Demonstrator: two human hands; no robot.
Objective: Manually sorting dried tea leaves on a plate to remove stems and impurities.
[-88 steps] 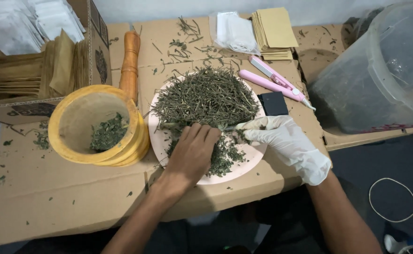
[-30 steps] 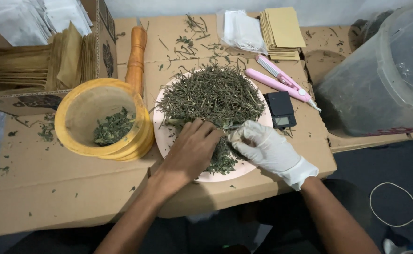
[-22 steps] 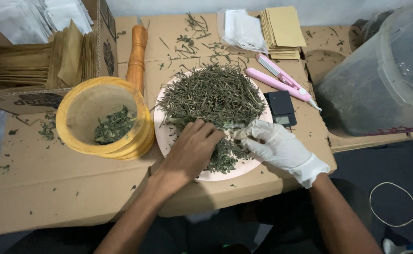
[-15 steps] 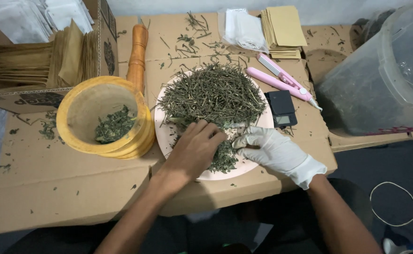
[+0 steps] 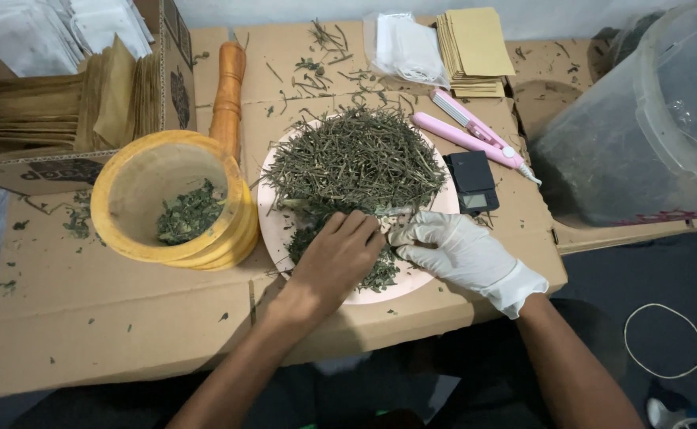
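The plate (image 5: pixel 275 230) is pale pink, and the dried herb stems (image 5: pixel 356 163) on it are dull grey-green. On the left, the mortar (image 5: pixel 233 214) is yellow and the pestle (image 5: pixel 227 87) orange-brown; on the right, the sealer tool (image 5: pixel 467 135) is pink and the small scale (image 5: pixel 471 181) black. One of the hands, the right hand (image 5: pixel 455 250), wears a white glove, and the table (image 5: pixel 126 318) is plain brown cardboard.

Dried green stems (image 5: pixel 356 163) heaped on pink plate (image 5: pixel 273 230)

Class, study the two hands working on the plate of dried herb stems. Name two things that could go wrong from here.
1. The stem pile is heaped to the plate rim, so stems may spill onto the cardboard.
2. The left hand is bare while the right hand is gloved; stiff stems might prick it.
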